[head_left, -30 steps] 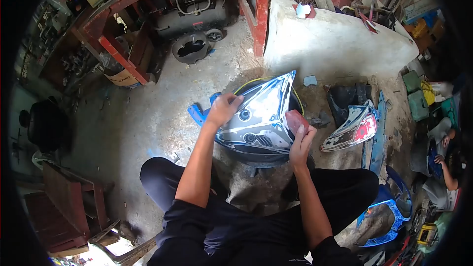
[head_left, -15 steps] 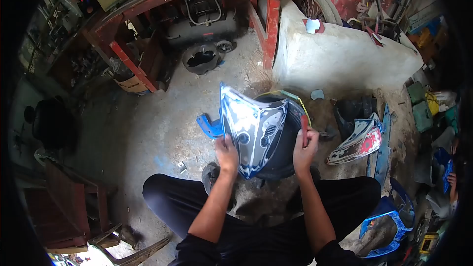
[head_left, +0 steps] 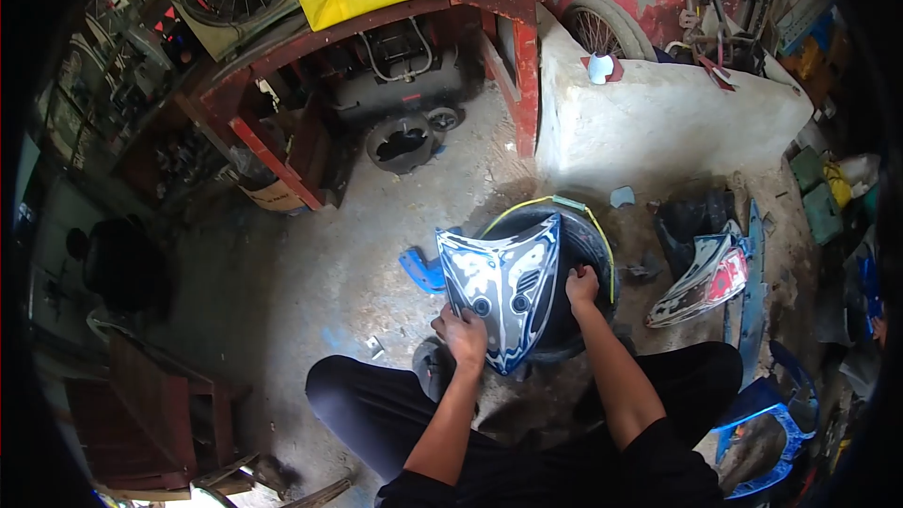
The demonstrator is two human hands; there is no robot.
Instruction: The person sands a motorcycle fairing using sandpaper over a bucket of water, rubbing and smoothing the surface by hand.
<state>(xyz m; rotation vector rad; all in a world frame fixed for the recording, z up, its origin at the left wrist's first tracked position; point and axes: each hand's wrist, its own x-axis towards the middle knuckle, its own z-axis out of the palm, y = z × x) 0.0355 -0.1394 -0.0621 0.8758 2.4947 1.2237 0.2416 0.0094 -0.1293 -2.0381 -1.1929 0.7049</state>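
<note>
A motorcycle front panel (head_left: 499, 292), patchy white, grey and blue with two round holes, tilts over the black tub (head_left: 588, 235). My left hand (head_left: 464, 334) grips its lower left edge, thumb on the face. My right hand (head_left: 582, 288) is closed over the tub's right part, beside the panel and apart from it. A little dark red shows at its fingertips, from what looks like a folded strip of sandpaper; the fingers mostly hide it. A yellow hoop handle (head_left: 602, 230) runs along the tub's rim.
A blue plastic piece (head_left: 421, 271) lies left of the tub. On the right are a red-white panel (head_left: 701, 282) and a blue frame part (head_left: 781, 437). A red workbench (head_left: 376, 21) and a white low wall (head_left: 673, 118) stand ahead. Another person's hand (head_left: 879, 331) shows at the right edge.
My right hand has lowered toward the tub, and the red strip that stood up from it is now mostly hidden. The panel has turned slightly in my left hand. The view has shifted.
</note>
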